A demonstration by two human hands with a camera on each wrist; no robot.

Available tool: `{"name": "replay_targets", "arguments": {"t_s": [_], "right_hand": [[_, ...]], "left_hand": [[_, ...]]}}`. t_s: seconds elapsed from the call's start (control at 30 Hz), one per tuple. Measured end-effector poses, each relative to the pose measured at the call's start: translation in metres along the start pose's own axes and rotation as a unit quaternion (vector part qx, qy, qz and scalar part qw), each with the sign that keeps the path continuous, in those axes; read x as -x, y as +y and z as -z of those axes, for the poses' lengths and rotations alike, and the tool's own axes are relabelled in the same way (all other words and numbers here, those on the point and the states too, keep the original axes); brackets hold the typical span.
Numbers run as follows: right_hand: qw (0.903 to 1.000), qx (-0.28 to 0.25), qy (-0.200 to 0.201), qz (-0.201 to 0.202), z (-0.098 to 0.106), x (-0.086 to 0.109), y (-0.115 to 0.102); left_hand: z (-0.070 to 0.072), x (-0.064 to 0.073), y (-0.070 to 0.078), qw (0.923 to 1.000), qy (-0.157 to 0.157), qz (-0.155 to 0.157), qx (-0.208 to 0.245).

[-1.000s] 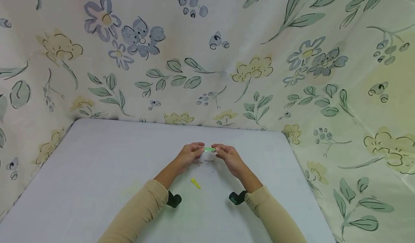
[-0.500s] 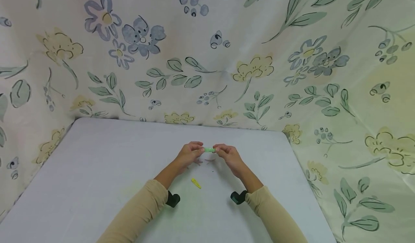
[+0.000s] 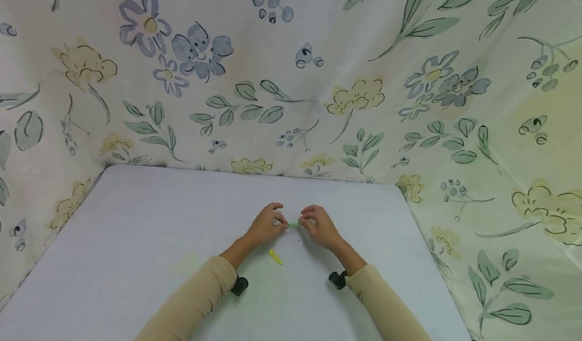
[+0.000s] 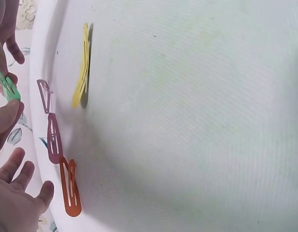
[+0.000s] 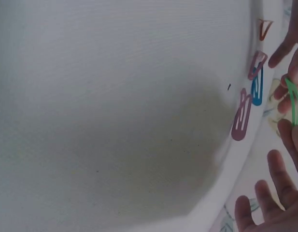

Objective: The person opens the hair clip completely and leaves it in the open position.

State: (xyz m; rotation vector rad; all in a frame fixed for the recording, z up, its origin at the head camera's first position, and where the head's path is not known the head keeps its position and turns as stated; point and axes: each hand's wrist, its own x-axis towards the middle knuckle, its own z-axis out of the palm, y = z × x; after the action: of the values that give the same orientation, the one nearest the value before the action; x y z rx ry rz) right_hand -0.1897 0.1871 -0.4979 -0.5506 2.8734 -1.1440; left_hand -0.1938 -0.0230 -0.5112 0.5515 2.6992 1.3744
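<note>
A green snap hair clip (image 3: 293, 225) spans the gap between my two hands, above the far middle of the table. My left hand (image 3: 267, 225) pinches one end between thumb and finger, its other fingers spread. At the other end, my right hand (image 3: 322, 225) pinches the clip the same way. The right wrist view shows the green clip (image 5: 293, 99) with its strips apart. Beneath the hands lie an orange clip (image 4: 73, 209), mauve clips (image 4: 55, 153) (image 5: 239, 130) and a blue clip (image 5: 257, 99). A yellow clip (image 3: 275, 257) lies nearer me.
The white table (image 3: 173, 230) reaches back to a hanging floral cloth (image 3: 273, 78), which also rises at both sides. Black wrist cameras (image 3: 239, 285) sit at the beige sleeves (image 3: 195, 285). A tiny dark speck (image 3: 298, 240) lies by the right hand.
Both hands have come down and slightly nearer me, still pinching the green clip. The clip has turned, showing a thinner edge. The yellow clip stays where it was.
</note>
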Motion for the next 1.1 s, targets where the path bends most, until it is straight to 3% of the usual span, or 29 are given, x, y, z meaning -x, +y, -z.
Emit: {"name": "replay_targets", "arguments": {"t_s": [0.2,0.33,0.57,0.8,1.1], "right_hand": [[0.9975,0.061,-0.034,0.011,-0.003,0.005,0.002],[0.9944,0.089,-0.053,0.016,-0.006,0.007,0.004],[0.9909,0.116,-0.049,0.048,-0.012,0.008,0.010],[0.9905,0.115,-0.047,0.059,-0.013,0.010,0.012],[0.9917,0.106,-0.055,0.048,-0.014,0.010,0.015]], "left_hand": [[-0.002,0.004,-0.002,0.9980,-0.009,-0.038,-0.050],[-0.004,0.006,-0.003,0.9970,-0.019,-0.027,-0.070],[-0.003,0.008,-0.001,0.9942,-0.037,-0.011,-0.100],[-0.004,0.009,-0.001,0.9928,-0.046,0.002,-0.111],[-0.002,0.011,-0.002,0.9923,-0.039,-0.014,-0.116]]}}
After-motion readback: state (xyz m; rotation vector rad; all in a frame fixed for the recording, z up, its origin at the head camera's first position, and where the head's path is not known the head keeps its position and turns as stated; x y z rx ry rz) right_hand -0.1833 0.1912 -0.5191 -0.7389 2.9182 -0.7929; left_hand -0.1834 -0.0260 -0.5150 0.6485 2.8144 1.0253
